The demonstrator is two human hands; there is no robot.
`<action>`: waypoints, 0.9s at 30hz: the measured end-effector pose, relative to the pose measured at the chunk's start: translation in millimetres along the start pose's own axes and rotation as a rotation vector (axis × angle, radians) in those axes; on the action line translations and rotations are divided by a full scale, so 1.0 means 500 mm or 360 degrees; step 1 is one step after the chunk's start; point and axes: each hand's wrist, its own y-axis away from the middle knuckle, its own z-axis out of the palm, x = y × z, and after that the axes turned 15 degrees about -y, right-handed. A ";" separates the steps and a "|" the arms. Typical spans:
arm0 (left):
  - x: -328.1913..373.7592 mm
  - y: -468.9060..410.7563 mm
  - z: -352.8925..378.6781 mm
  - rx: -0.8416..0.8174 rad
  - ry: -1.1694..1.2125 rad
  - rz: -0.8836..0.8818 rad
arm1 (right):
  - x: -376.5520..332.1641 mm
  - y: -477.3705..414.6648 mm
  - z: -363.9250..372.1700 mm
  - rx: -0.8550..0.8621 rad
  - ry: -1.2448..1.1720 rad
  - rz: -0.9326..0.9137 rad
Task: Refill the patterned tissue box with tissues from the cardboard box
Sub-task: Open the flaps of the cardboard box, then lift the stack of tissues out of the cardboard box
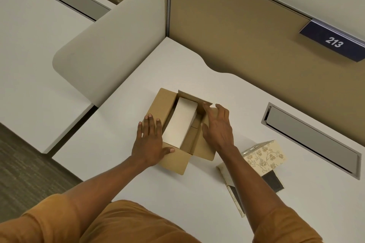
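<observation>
A brown cardboard box [158, 108] stands open in the middle of the white desk, with a white stack of tissues [180, 122] upright inside it. My left hand [149, 140] lies flat with spread fingers on the box's left flap. My right hand [218, 126] rests open against the right flap, pressing it outward. The patterned tissue box [264, 158], cream with a leaf print, lies tilted to the right of my right forearm. Its flat lid piece [227, 175] is partly hidden behind that arm.
A grey cable hatch [310, 138] is set into the white desk [118, 124] at the right. Tan partition walls rise behind, with a blue sign reading 213 [333, 41]. A rounded divider panel [110, 45] separates a second desk at the left.
</observation>
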 end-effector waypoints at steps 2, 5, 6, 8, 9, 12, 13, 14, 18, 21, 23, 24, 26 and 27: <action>0.004 -0.004 0.002 0.0017 -0.0009 -0.0009 | 0.004 -0.016 0.002 0.0011 -0.0036 0.0026; 0.005 -0.008 0.006 0.0025 -0.0001 -0.0018 | 0.006 -0.050 0.007 0.0002 -0.0032 0.0067; 0.004 -0.008 0.007 0.0028 -0.0004 -0.0020 | 0.004 -0.063 0.010 -0.0003 -0.0019 0.0082; 0.003 -0.008 0.008 0.0035 -0.0010 -0.0025 | -0.002 -0.089 0.017 -0.0020 0.0024 0.0123; 0.002 -0.007 0.008 0.0036 -0.0004 -0.0028 | -0.004 -0.100 0.020 -0.0027 0.0042 0.0149; 0.001 -0.008 0.007 0.0040 0.0009 -0.0038 | -0.010 -0.129 0.029 -0.0049 0.0092 0.0197; 0.001 -0.007 0.006 0.0037 0.0011 -0.0038 | -0.011 -0.137 0.032 -0.0064 0.0112 0.0209; 0.001 -0.008 0.006 0.0034 0.0015 -0.0037 | -0.012 -0.143 0.035 -0.0084 0.0132 0.0225; 0.000 -0.007 0.008 0.0011 0.0044 -0.0035 | -0.011 -0.153 0.046 -0.0181 0.0173 0.0281; 0.001 -0.006 0.005 -0.0004 0.0048 -0.0041 | -0.010 -0.153 0.050 -0.0213 0.0150 0.0290; 0.002 -0.005 -0.001 -0.0008 0.0044 -0.0045 | -0.012 -0.149 0.049 -0.0227 0.0138 0.0277; 0.003 -0.005 -0.006 -0.0010 0.0047 -0.0048 | -0.013 -0.146 0.047 -0.0227 0.0136 0.0265; 0.004 -0.004 -0.019 -0.0022 0.0073 -0.0053 | -0.018 -0.133 0.046 -0.0201 0.0123 0.0241; 0.004 -0.005 -0.027 -0.0032 0.0099 -0.0052 | -0.020 -0.124 0.046 -0.0170 0.0108 0.0223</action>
